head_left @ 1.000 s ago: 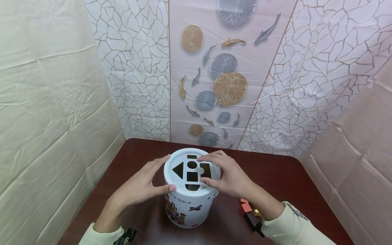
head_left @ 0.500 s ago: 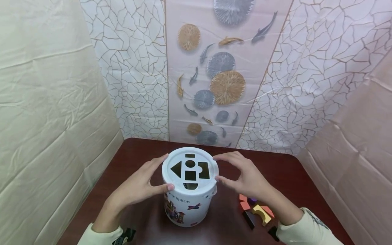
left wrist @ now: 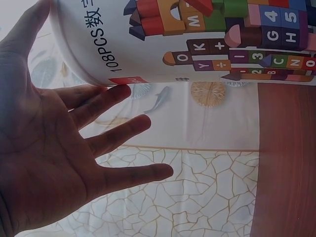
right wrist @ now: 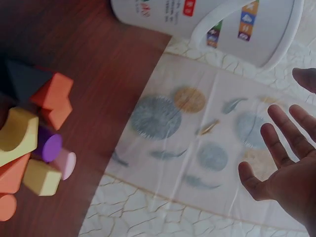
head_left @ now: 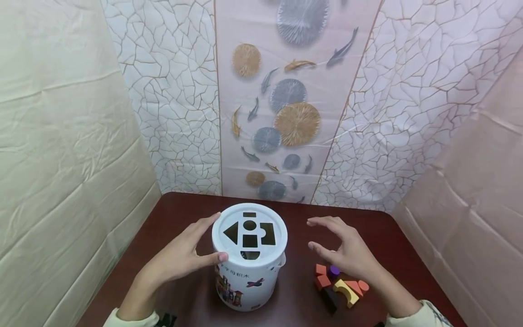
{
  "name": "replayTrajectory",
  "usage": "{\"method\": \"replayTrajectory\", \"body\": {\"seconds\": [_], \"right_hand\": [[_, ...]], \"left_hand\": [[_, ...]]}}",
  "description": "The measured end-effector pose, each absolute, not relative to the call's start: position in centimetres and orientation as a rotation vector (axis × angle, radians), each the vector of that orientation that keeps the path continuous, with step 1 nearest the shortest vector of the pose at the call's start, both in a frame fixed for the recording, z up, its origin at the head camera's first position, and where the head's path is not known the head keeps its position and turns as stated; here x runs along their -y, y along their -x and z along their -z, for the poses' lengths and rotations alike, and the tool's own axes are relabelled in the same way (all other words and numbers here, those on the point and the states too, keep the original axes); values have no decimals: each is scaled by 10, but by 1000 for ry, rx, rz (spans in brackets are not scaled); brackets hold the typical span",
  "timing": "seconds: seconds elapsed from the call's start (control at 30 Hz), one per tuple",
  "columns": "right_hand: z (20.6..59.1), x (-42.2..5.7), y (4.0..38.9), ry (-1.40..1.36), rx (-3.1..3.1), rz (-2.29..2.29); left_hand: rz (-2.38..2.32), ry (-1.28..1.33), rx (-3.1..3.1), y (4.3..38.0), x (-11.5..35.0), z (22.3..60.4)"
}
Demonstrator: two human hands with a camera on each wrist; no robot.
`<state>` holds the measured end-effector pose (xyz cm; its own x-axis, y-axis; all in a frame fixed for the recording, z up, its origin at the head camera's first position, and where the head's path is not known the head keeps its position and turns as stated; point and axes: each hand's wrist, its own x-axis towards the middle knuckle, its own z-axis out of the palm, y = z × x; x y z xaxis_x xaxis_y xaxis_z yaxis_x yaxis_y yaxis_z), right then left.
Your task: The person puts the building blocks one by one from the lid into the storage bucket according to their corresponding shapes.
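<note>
A white bucket (head_left: 250, 279) with printed blocks on its side stands in the middle of the dark red table (head_left: 180, 213). Its lid (head_left: 229, 218) has cut-out shape holes. My left hand (head_left: 192, 252) rests against the bucket's left side, fingers spread, thumb on the front wall under the rim. The left wrist view shows the same hand (left wrist: 59, 158) with straight fingers beside the bucket (left wrist: 197, 44). My right hand (head_left: 341, 247) hovers apart from the bucket, fingers loosely spread, holding nothing, just above a small heap of coloured blocks (head_left: 341, 286). In the right wrist view the blocks (right wrist: 34, 143) lie at the left.
Patterned cloth backdrops close off the table on the left, back and right. The heap of blocks lies near the front right, with bare tabletop between it and the bucket (right wrist: 212, 19). A black strap (head_left: 165, 319) shows at my left wrist.
My right hand has come off the lid and moved right, away from the bucket, to above the blocks. The left hand stays on the bucket's side.
</note>
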<state>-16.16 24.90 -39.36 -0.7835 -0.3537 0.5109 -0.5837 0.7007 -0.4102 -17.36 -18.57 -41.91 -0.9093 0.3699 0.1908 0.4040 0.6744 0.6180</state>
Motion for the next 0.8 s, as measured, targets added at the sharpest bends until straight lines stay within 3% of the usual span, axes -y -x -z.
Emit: {"method": "replayTrajectory", "body": {"seconds": [0.8], "right_hand": [[439,-316,170,-514,2572,-603]], "left_hand": [[1067,671,2810,172,185,418]]}}
